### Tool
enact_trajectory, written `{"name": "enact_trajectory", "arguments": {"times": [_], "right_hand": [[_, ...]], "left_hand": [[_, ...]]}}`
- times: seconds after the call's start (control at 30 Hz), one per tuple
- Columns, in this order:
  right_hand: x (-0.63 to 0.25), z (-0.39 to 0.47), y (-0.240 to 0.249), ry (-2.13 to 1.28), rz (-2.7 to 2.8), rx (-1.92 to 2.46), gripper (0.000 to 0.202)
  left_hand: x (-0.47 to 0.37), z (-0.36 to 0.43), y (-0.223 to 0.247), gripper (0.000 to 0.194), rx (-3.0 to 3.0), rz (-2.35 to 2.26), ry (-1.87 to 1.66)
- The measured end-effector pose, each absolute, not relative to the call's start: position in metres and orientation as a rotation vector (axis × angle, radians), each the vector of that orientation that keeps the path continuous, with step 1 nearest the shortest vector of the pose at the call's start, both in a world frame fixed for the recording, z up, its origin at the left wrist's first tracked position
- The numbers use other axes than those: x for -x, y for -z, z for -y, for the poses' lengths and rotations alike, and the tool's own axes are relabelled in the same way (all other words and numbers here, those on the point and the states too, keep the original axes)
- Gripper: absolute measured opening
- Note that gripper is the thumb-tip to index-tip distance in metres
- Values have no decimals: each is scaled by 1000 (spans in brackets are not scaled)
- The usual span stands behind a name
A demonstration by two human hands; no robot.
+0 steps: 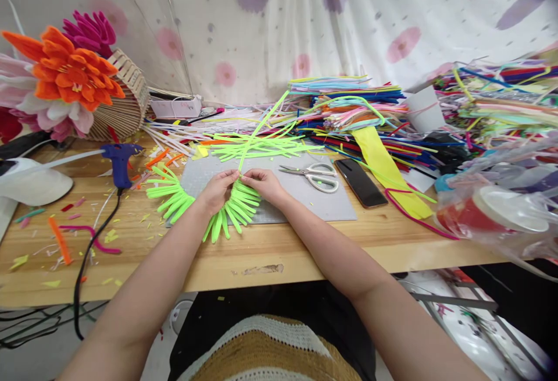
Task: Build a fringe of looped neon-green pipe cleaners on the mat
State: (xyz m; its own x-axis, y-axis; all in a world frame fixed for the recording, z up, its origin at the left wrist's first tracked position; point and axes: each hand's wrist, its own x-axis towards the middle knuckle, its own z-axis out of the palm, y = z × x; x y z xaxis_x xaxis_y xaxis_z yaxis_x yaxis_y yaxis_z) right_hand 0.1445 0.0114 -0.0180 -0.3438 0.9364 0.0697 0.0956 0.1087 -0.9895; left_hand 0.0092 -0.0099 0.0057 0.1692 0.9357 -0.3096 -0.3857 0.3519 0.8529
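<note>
Both my hands meet over the front of a grey mat (305,209). My left hand (220,190) pinches a fringed strip of bright green pipe cleaners (231,209), whose short loops fan out below my fingers and again to the left of my wrist. Close beside it, my right hand (263,185) pinches the same strip at its upper end. From between my fingertips a long green pipe cleaner (261,128) runs up and to the right. Several loose green pipe cleaners (265,147) lie behind my hands. Scissors (316,176) with white handles rest on the mat, right of my right hand.
A blue glue gun (120,163) stands at left, its black cord hanging over the table edge. Fuzzy flowers (74,73) in a basket rise behind it. A phone (361,183), a yellow strip (387,171), pipe cleaner bundles (353,107) and a plastic-wrapped cup (492,212) lie right.
</note>
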Motion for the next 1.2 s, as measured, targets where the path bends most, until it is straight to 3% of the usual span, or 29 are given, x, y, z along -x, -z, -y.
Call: {"name": "enact_trajectory", "arguments": {"times": [0.33, 0.57, 0.83, 1.2], "right_hand": [[-147, -12, 20, -1293, 1676, 1023, 32], [-144, -10, 22, -931, 1755, 1176, 21], [-141, -2, 17, -619, 1925, 1316, 20], [-144, -7, 20, -840, 1805, 1252, 19]], "left_hand": [[-11, 6, 1, 21, -762, -1072, -1156], [-9, 4, 7, 20, -1266, -1342, -1389], [-5, 7, 1, 12, -1629, -1731, -1281], [1, 0, 10, 13, -1525, -1577, -1273]]}}
